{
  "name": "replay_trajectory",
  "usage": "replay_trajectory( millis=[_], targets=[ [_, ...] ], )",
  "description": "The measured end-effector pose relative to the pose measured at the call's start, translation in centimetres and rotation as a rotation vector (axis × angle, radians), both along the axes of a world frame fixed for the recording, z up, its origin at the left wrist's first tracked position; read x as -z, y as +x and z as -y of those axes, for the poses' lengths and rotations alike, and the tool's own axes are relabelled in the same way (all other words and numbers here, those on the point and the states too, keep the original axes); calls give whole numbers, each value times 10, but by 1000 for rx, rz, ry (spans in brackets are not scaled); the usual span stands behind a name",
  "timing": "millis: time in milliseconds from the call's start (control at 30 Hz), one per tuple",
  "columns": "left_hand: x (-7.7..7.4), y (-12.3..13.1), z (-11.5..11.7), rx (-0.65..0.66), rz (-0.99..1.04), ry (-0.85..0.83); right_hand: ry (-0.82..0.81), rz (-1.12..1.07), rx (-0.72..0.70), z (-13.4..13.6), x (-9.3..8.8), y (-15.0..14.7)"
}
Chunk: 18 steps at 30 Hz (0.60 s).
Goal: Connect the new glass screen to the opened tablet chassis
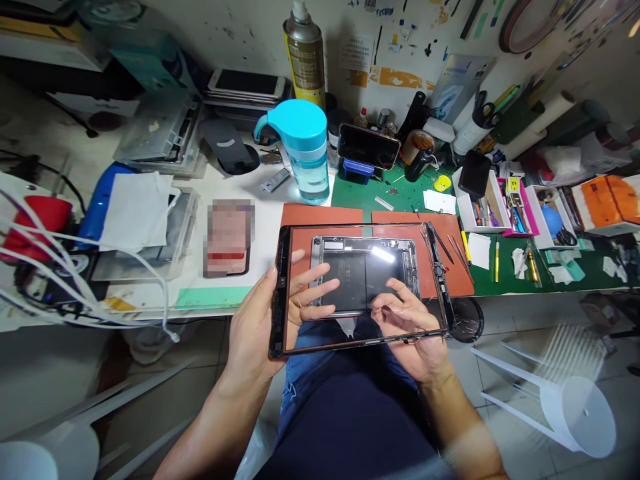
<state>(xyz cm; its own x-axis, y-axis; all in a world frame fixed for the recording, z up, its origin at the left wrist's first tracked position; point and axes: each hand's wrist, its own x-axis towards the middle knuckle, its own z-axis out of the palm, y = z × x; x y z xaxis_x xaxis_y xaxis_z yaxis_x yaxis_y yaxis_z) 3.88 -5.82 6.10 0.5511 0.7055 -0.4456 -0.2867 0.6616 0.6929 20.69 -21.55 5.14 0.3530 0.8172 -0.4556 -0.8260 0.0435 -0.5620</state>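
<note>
The left hand point(255, 323) clasps the left end of a clear, black-framed rectangular panel point(281, 303), the right hand point(413, 327) curls behind its lower right, grip unclear, and an opened silver-edged tablet body point(351, 270) lies beyond, both long axes sideways.

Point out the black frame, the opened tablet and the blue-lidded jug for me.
Black frame point(281, 293), head view: left border.
Opened tablet point(351, 270), head view: dark interior.
Blue-lidded jug point(309, 175), head view: clear body.
</note>
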Motion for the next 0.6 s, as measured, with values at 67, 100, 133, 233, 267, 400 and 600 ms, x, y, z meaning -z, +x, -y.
replay_trajectory(
  millis=[67, 100, 133, 233, 267, 400, 600],
  targets=[
    [0, 0, 0, 3, 9, 1, -1, -1, -1, 0, 0, 0],
    [0, 0, 0, 4, 11, 1, 0, 0, 0, -1, 0, 0],
    [0, 0, 0, 3, 12, 0, 1, 1, 1, -1, 0, 0],
    [0, 0, 0, -3, 9, -5, 2, 8, 6, -1, 0, -1],
    [0, 0, 0, -3, 9, -6, 4, 8, 6, -1, 0, -1],
    [0, -1, 0, 4, 17, 2, 12, -8, -4, -1, 0, 0],
    [-2, 0, 1, 3, 1, 10, 9, -1, -12, 0, 1, 0]
  ],
)
